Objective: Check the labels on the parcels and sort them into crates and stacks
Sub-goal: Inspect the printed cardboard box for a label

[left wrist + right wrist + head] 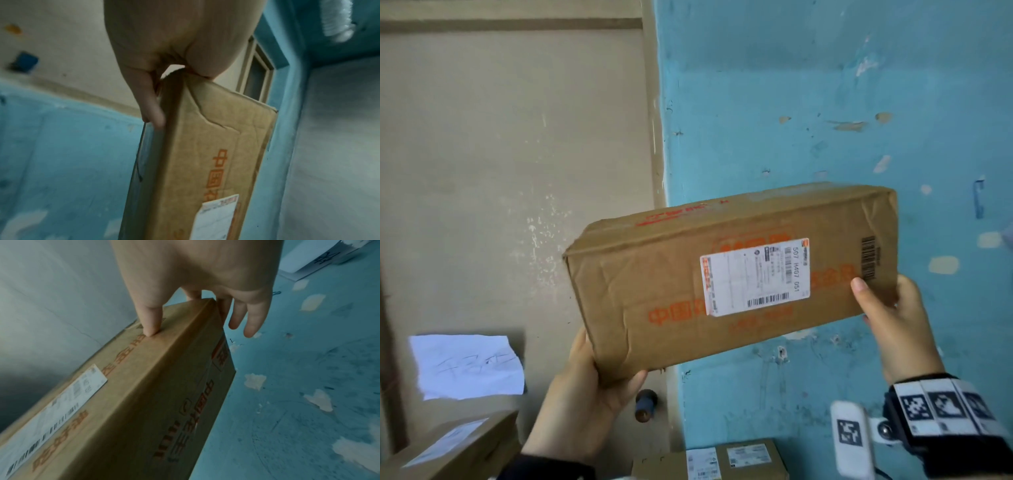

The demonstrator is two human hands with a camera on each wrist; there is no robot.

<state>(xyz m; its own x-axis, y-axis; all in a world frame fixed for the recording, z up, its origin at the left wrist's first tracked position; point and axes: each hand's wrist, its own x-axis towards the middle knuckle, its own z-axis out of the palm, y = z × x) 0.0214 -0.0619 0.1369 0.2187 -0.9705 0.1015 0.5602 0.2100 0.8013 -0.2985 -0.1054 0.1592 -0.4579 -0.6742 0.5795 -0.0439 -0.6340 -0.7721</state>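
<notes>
I hold a long brown cardboard parcel (661, 294) with orange print up in front of me, tilted, its right end higher. A white shipping label (755, 275) with barcodes faces me. My left hand (599, 370) grips the parcel's lower left corner, thumb on the front face and fingers behind. My right hand (887, 308) holds the right end, thumb pressed on the front face near a printed barcode, fingers behind. The left wrist view shows the parcel (205, 154) edge-on under my left hand (162, 78). In the right wrist view my thumb presses the parcel (144, 394) and my right hand (189, 313) straddles its corner.
A beige door (517, 171) stands at the left, a blue wall (825, 102) at the right. A handwritten paper note (467, 366) is stuck low on the door. Another labelled box (469, 445) sits at lower left and a smaller box (729, 459) below centre.
</notes>
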